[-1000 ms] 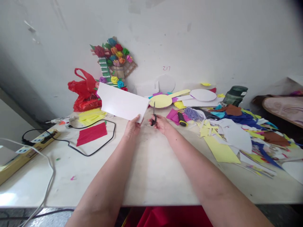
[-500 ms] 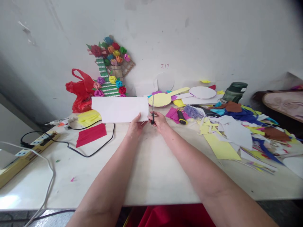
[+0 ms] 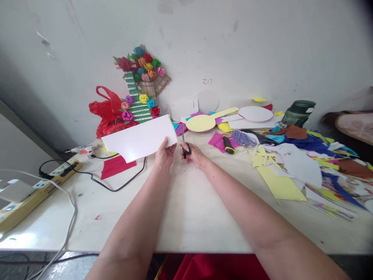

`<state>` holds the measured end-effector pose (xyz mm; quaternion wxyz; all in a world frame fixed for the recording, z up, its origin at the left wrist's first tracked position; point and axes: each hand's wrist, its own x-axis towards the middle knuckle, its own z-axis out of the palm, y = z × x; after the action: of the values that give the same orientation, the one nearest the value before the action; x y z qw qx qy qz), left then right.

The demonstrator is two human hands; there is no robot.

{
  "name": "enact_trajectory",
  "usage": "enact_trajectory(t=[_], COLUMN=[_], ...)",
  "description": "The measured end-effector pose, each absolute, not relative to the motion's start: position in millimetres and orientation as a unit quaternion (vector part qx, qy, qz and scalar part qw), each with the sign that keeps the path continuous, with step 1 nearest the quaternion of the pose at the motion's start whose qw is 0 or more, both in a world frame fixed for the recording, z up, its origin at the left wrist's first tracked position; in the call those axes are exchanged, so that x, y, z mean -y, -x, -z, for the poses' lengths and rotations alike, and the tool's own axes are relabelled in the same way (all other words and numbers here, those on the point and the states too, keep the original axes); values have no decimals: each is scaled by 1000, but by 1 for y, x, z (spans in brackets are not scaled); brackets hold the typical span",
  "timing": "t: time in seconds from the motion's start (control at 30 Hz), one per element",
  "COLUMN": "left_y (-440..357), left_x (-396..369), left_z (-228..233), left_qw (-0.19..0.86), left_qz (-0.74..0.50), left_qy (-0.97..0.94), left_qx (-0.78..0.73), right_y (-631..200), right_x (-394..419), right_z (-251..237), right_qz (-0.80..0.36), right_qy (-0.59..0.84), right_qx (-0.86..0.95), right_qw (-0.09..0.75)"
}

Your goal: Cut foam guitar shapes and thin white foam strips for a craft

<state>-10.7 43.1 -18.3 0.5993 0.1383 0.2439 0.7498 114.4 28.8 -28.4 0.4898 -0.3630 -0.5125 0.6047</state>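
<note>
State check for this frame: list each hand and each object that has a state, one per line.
left hand: gripping the white sheet at its right end
white sheet: held off the table, tilted
right hand: closed on the scissors
scissors: blades pointing away, near the sheet's edge
black cable: loose on the table
power strip: one plug in

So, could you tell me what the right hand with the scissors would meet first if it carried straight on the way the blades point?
Probably the magenta paper scrap just beyond the blade tips of the scissors in the right hand; past it stands the wall. Depth is hard to judge in this view.
</note>
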Motion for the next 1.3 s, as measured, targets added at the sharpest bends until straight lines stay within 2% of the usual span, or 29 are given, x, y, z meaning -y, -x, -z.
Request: enact_trajectory(t=[0.27,1.3], left_y=[8,10], left_x=[-46,-49], left_z=[16,13], left_qw=[593,601], left_qz=[-761,-758], left_qy=[-132,-129], left_qx=[-229,-217], right_y=[-107,-106], right_x=[-16,-19], right_z=[26,29], right_qz=[-593,-567], right_qy=[344,349], right_qx=[569,610], right_qw=[455,430])
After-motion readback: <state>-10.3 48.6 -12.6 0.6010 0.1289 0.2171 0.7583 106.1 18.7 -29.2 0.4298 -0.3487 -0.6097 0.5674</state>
